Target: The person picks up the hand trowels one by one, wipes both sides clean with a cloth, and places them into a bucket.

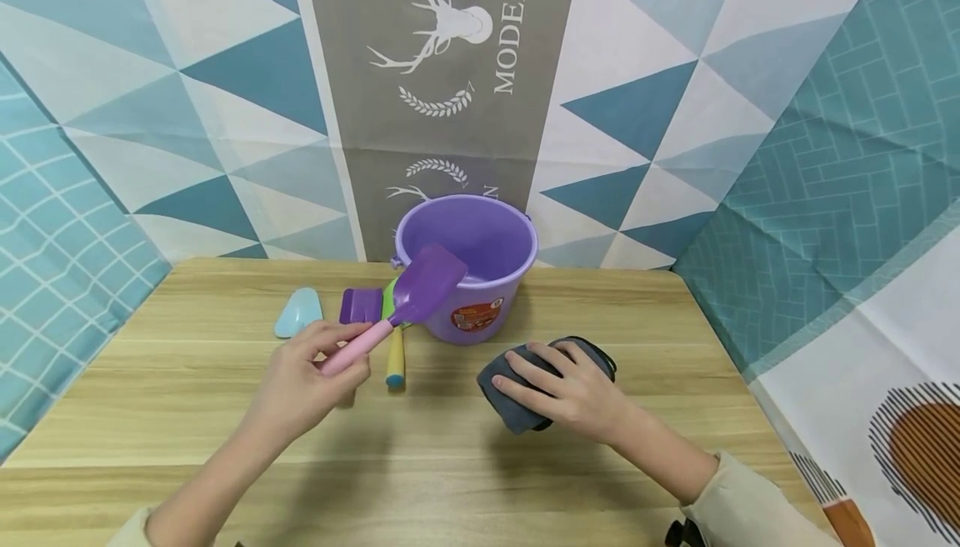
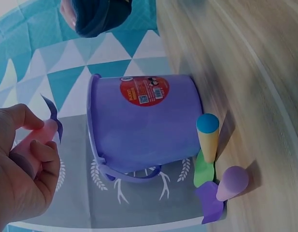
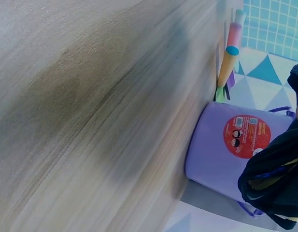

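Observation:
My left hand (image 1: 303,376) grips a toy shovel (image 1: 429,280) by its pink handle, its purple blade raised in front of the bucket's left rim. In the left wrist view the fingers curl round that handle (image 2: 35,145). Bunched dark grey cloth (image 1: 512,407) is in my right hand (image 1: 581,393), fingers spread over its top and thumb hidden. The right wrist view shows the cloth (image 3: 274,179) folded, with a dark cord-like edge. Behind both hands stands a purple bucket (image 1: 446,326), upright, with a red label.
Left of the bucket, several small toy tools lie on the wooden table (image 1: 420,480): a light blue one (image 1: 300,312), a purple-bladed one (image 1: 361,306) and a green one with a yellow handle (image 1: 396,359). Patterned cloth (image 1: 630,105) hangs behind the table and along its sides.

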Tool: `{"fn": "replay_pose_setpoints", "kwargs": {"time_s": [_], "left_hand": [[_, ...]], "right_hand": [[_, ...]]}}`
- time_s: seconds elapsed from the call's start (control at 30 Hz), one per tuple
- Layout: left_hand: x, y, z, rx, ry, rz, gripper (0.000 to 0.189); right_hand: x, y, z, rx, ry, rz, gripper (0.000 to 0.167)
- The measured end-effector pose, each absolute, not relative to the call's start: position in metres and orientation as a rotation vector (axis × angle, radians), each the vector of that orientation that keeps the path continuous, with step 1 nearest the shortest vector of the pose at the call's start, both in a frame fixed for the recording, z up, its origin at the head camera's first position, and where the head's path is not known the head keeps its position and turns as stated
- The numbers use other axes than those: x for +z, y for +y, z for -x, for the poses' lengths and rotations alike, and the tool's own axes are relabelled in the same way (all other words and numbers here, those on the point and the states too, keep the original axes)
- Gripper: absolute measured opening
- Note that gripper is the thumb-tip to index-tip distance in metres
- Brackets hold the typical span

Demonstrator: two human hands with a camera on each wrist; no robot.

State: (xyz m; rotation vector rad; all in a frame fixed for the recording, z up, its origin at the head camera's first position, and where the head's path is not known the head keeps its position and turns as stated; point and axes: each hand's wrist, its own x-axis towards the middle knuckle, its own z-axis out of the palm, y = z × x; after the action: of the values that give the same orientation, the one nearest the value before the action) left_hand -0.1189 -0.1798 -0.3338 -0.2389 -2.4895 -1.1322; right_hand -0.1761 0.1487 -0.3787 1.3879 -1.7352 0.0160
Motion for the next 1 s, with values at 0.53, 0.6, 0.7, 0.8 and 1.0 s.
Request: {"fn": "replay_pose_setpoints", "kwargs": {"time_s": [0.53,0.6,0.7,0.8,1.0], "left_hand": [[-0.327,-0.183,0.124,-1.030,-2.533,0.198,0.034],[-0.326,-0.183,0.124,-1.029,-2.542,0.193,0.034],[-0.323,-0.183,0.124,-1.033,-2.531,0.177,0.032],[-0.321,-0.183,0.125,-1.014,-2.501,0.152,0.029],[-0.319,-0.185,0.130,-0.984,-2.463,0.114,0.027]], "right_hand": [[-0.382,0.151,0.174,0.010,-1.762,-1.380,0.031],[-0.382,0.151,0.174,0.009,-1.758,-1.379,0.031],[-0.383,0.151,0.174,0.011,-1.756,-1.377,0.031],[-0.383,0.151,0.173,0.011,-1.759,-1.378,0.031],[-0.383,0.151,0.173,0.014,-1.766,-1.381,0.031]]}}
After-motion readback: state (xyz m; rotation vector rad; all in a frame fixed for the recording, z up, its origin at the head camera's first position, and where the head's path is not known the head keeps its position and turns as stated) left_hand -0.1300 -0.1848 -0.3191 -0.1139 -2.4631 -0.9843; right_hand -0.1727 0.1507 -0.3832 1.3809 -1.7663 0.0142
